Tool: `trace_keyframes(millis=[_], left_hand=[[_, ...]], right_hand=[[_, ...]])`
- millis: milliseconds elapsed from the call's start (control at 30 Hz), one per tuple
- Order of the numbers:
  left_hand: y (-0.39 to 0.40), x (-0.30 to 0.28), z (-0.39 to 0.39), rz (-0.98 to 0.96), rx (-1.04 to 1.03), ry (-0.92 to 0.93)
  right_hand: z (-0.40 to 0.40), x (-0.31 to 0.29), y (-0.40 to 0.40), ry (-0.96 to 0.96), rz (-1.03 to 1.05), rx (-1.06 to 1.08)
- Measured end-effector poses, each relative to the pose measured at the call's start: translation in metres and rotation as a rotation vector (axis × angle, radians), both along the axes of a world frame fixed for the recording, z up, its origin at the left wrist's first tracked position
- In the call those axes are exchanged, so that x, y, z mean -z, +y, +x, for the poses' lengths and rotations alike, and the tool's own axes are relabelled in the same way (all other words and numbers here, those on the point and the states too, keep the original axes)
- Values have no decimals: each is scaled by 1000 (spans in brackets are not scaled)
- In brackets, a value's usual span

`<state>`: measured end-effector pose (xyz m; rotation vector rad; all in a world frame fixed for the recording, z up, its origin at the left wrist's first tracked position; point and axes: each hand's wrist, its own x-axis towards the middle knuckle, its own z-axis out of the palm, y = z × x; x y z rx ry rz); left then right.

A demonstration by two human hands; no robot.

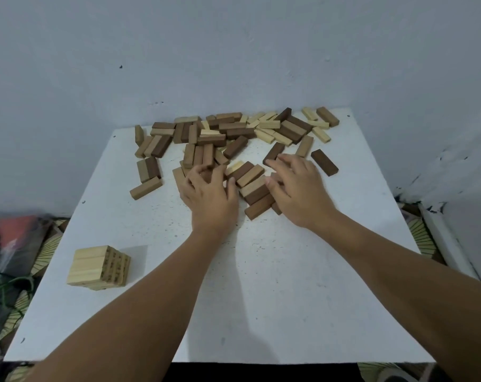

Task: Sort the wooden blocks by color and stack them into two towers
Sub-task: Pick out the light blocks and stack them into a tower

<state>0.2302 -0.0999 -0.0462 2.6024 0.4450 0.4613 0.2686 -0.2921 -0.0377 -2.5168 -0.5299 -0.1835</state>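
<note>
A scattered pile of light, mid-brown and dark wooden blocks [233, 130] covers the far half of the white table [261, 285]. A short tower of light blocks [98, 267] stands near the table's front left. Between my hands lies a cluster of brown blocks [254, 186]. My left hand [209, 197] rests on the cluster's left side, fingers curled over blocks there; whether it grips one I cannot tell. My right hand [299, 188] lies on the cluster's right side, fingers spread and touching blocks. A single dark block [324, 162] lies just right of my right hand.
The table stands against a pale wall [233, 51] at the back and right. On the floor to the left lie bags and green cord [10, 282]. A patterned mat [423, 238] shows past the table's right edge.
</note>
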Motion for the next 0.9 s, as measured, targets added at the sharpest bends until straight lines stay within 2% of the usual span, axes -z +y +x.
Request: trace_keyframes(millis=[133,233,300,367,533,633,700,800,900], left_hand=[[0,0,0,23,22,36],[-1,0,0,38,43,45],[-2,-1,0,39,54,72],[-2,-2,0,33,67,110],[-4,-4,2,9,63,93],[-4,-5,4,-35,56,107],[-2,-7,4,-61,70,126],[0,-10,9,-115,53,120],[-1,-25,24,-213,-63,166]], right_hand=[[26,-13,-15,-55,13,200],[47,-13,-27,95,-150,317],[51,-10,-31,225,-255,315],[49,-6,-33,243,-278,300],[56,-10,-43,53,-103,383],[72,-8,-58,141,-34,428],[75,-3,-63,191,-72,396],[75,5,-65,104,27,382],[76,8,-68,54,155,430]])
